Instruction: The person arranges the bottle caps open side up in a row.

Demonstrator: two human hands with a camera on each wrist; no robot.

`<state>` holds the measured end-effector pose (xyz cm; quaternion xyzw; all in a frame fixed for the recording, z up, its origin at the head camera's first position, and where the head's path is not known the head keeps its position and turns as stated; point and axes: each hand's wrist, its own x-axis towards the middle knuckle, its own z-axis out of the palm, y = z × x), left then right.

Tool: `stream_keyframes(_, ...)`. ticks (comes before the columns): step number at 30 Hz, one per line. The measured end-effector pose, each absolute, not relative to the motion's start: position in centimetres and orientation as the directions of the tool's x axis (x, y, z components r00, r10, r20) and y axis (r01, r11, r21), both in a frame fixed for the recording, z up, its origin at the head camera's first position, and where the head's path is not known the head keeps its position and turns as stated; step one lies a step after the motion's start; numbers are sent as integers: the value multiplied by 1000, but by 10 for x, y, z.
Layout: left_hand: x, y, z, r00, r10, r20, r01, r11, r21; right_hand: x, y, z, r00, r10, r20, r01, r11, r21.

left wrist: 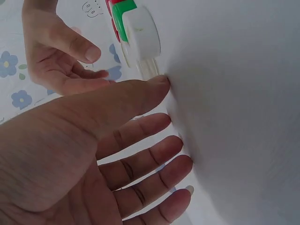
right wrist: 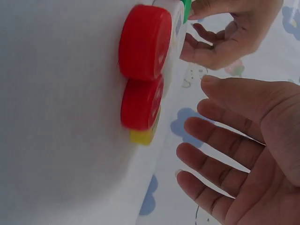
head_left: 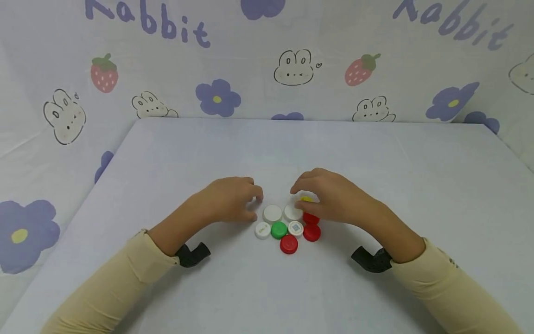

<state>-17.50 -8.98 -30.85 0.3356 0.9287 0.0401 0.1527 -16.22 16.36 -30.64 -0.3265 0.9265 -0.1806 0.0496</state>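
Note:
Several plastic bottle caps lie flat in a close cluster. My left hand rests just left of them, fingers loosely bent, fingertips at the table, holding nothing. Nearest it are a large white cap and a smaller white cap. My right hand hovers over the cluster's upper right with fingers spread and nothing held. It partly hides another large white cap, a yellow cap and a red cap. A green cap, a printed white cap and two red caps sit nearer me.
The caps lie on a white-covered table. Behind it hangs a white cloth printed with rabbits, strawberries and purple flowers. Black wrist mounts stick out inward from both light sleeves.

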Motion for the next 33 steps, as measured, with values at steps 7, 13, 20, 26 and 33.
stream_keyframes(7, -174, -86, -309, -720, 644, -259, 613, 765, 198, -164, 146, -307, -739, -674, 1, -619, 678, -396)
stream_keyframes(13, -171, -84, -309, -710, 662, -240, 623, 750, 224, -165, 140, -310, -697, -717, -1, -656, 639, -402)
stream_keyframes(20, -169, -84, -308, -693, 686, -223, 641, 727, 246, -168, 136, -316, -665, -746, -21, -675, 613, -410)
stream_keyframes(26, -171, -84, -310, -688, 697, -202, 645, 715, 269, -168, 134, -317, -648, -762, -2, -697, 593, -404)
stream_keyframes(33, -172, -83, -313, -689, 701, -183, 641, 707, 298, -169, 132, -319, -651, -759, 1, -693, 594, -409)
